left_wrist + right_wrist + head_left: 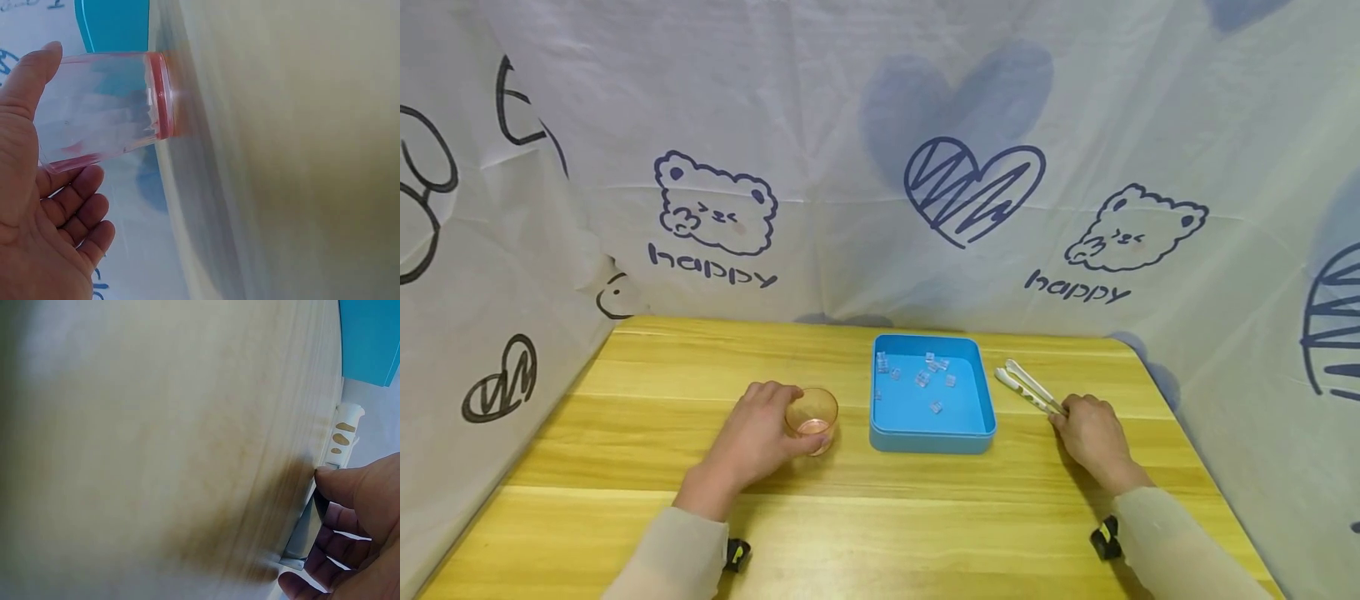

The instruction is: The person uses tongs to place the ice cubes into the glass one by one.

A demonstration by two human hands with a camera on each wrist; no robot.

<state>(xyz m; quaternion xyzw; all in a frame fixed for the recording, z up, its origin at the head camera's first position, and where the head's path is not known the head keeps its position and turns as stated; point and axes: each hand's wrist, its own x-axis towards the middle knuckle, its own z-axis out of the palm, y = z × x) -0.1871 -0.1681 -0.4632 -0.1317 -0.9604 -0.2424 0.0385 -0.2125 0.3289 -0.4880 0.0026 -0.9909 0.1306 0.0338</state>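
On the table, left of the blue tray, stands a clear, orange-tinted cup (812, 408). My left hand (752, 437) holds it from the left side, thumb in front and fingers behind. In the left wrist view the cup (103, 103) has its base on the tabletop, with the thumb and index finger around its upper part. Right of the tray lies a pair of tongs (1027, 392) with white tips and metal arms. My right hand (1093, 433) pinches the tongs near their rear end; the right wrist view shows the metal handle (305, 531) between thumb and fingers.
A square blue tray (932, 442) sits between the hands, its rim raised all round. Several small clear cubes (922, 378) are scattered inside it. Behind the yellow wooden table (880, 533) hangs a white printed cloth (820, 125), which also lines both sides.
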